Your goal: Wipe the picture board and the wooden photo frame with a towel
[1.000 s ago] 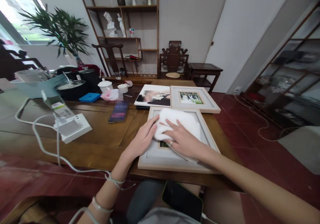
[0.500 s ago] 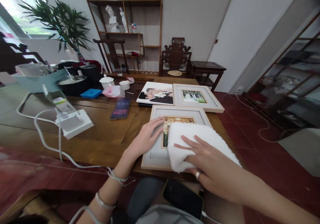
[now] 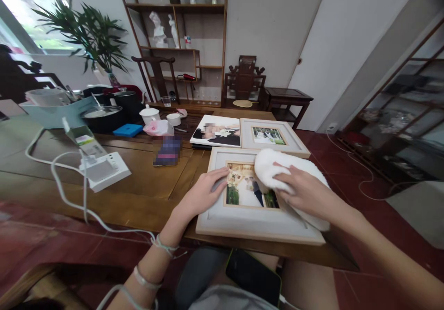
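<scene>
A picture frame (image 3: 249,222) with a pale wood edge and a white mat lies flat at the table's near edge. Its photo (image 3: 241,192) shows a couple outdoors. My left hand (image 3: 204,193) rests on the frame's left part, fingers stretched out flat with the tips at the photo's edge. On the right side, my right hand (image 3: 303,192) presses a fluffy white cloth (image 3: 268,167) against the frame, fingers bent into it. The cloth covers the frame's upper right area and hangs along its right side.
Behind lie a second framed photo (image 3: 294,142) and a photo album (image 3: 222,132). Left stand an open white box (image 3: 111,171) with a cable, a blue box (image 3: 127,130), pots and a white lidded cup (image 3: 150,115). A phone (image 3: 255,275) lies on my lap.
My right hand has moved the cloth up and to the right across the frame, uncovering most of the photo. My left hand has stayed in place.
</scene>
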`<state>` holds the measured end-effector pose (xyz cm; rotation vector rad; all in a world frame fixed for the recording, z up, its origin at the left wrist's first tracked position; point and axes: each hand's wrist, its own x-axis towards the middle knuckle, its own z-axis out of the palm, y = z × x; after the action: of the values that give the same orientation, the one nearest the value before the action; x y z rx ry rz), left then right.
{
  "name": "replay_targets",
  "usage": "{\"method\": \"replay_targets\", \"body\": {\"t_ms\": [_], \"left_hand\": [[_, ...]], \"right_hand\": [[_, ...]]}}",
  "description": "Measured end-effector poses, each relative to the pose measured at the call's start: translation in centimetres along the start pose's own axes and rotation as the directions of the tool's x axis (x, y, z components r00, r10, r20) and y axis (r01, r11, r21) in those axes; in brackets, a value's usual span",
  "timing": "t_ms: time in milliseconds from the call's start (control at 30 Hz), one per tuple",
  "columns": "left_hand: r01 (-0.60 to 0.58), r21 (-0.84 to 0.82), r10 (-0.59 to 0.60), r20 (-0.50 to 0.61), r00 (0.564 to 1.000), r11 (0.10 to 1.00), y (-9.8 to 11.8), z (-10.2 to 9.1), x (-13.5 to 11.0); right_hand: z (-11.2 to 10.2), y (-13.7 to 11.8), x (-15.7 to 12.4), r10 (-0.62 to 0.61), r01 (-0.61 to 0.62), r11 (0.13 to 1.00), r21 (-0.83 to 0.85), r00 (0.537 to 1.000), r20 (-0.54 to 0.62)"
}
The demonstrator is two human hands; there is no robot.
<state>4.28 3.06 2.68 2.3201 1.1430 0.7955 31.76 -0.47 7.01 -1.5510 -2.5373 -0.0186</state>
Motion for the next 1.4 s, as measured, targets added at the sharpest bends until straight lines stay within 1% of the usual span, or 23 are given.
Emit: {"method": "replay_targets", "body": {"t_ms": [67, 133, 167, 233, 267, 300, 367, 433, 500, 633, 700, 767, 800, 833, 900, 933, 1000, 1100, 1167, 1267, 1400], "left_hand": [[-0.001, 0.004, 0.001, -0.003, 1.0, 1.0, 0.0, 0.0, 0.0], [0.0, 0.008, 0.0, -0.007, 1.0, 1.0, 0.0, 0.0, 0.1], [0.0, 0.013, 0.0, -0.01, 1.0, 1.0, 0.1, 0.0, 0.1], [-0.002, 0.028, 0.002, -0.015, 1.0, 1.0, 0.2, -0.1, 0.2], [-0.002, 0.037, 0.003, -0.016, 1.0, 0.999, 0.2, -0.1, 0.2], [-0.002, 0.044, 0.003, -0.017, 1.0, 0.999, 0.3, -0.1, 0.2], [-0.005, 0.049, 0.005, -0.007, 1.0, 0.999, 0.3, -0.2, 0.2], [-0.011, 0.043, 0.011, 0.007, 1.0, 0.999, 0.3, -0.3, 0.3], [-0.01, 0.038, 0.009, 0.016, 1.0, 0.999, 0.3, -0.3, 0.3], [0.016, 0.055, -0.017, 0.018, 1.0, 0.998, 0.2, -0.1, 0.3], [0.013, 0.073, -0.014, 0.017, 1.0, 0.997, 0.2, 0.0, 0.3], [0.001, 0.088, -0.002, 0.01, 1.0, 0.996, 0.1, 0.1, 0.3], [-0.005, 0.095, 0.004, 0.007, 1.0, 0.996, 0.1, 0.1, 0.3], [-0.009, 0.101, 0.009, 0.004, 1.0, 0.995, 0.1, 0.1, 0.3], [-0.015, 0.111, 0.015, 0.005, 1.0, 0.994, 0.2, 0.1, 0.3], [-0.016, 0.114, 0.015, 0.009, 1.0, 0.993, 0.2, 0.1, 0.3], [-0.014, 0.117, 0.013, 0.014, 1.0, 0.993, 0.2, 0.0, 0.2], [-0.008, 0.115, 0.007, 0.008, 1.0, 0.993, 0.3, 0.0, 0.2], [-0.008, 0.107, 0.008, -0.003, 1.0, 0.994, 0.2, 0.0, 0.2], [-0.015, 0.081, 0.017, -0.021, 1.0, 0.997, 0.1, 0.0, 0.3], [-0.019, 0.054, 0.022, -0.05, 0.999, 0.998, 0.0, 0.1, 0.4]], "right_hand": [[0.3, -0.3, 3.0, -0.001, -0.001, 1.0, -0.017, 0.993, -0.116], [0.8, -0.8, 6.0, -0.096, 0.092, 0.995, -0.026, 0.97, -0.225], [1.1, -1.1, 7.4, -0.17, 0.166, 0.985, -0.037, 0.957, -0.235], [2.0, -1.8, 9.7, -0.297, 0.292, 0.955, -0.054, 0.937, -0.185], [2.5, -2.2, 10.5, -0.338, 0.333, 0.941, -0.055, 0.93, -0.147], [2.9, -2.4, 11.0, -0.359, 0.355, 0.933, -0.053, 0.927, -0.113], [3.6, -2.6, 11.3, -0.356, 0.354, 0.934, -0.049, 0.932, -0.072], [3.9, -2.2, 10.7, -0.331, 0.328, 0.943, -0.052, 0.942, -0.051], [3.6, -1.3, 9.5, -0.3, 0.298, 0.953, -0.064, 0.954, -0.028], [1.8, 1.4, 6.2, -0.231, 0.231, 0.967, -0.111, 0.973, 0.006], [0.8, 2.8, 4.8, -0.184, 0.182, 0.972, -0.147, 0.983, -0.002], [0.1, 4.1, 3.7, -0.118, 0.107, 0.976, -0.188, 0.992, -0.049], [-0.1, 4.6, 3.3, -0.091, 0.069, 0.974, -0.216, 0.991, -0.094], [-0.2, 5.0, 3.0, -0.077, 0.039, 0.969, -0.245, 0.986, -0.148], [0.3, 5.3, 2.8, -0.098, 0.027, 0.955, -0.296, 0.969, -0.228], [0.7, 5.1, 2.8, -0.121, 0.043, 0.95, -0.311, 0.964, -0.237], [1.9, 4.5, 3.1, -0.153, 0.087, 0.949, -0.304, 0.968, -0.2], [3.3, 3.0, 3.7, -0.13, 0.089, 0.959, -0.269, 0.982, -0.138], [3.6, 2.0, 3.8, -0.101, 0.07, 0.965, -0.252, 0.988, -0.113], [3.0, 0.4, 2.8, -0.097, 0.087, 0.975, -0.203, 0.994, -0.044], [1.1, -2.8, -0.8, -0.12, 0.125, 0.987, -0.101, 0.991, 0.051]]}}
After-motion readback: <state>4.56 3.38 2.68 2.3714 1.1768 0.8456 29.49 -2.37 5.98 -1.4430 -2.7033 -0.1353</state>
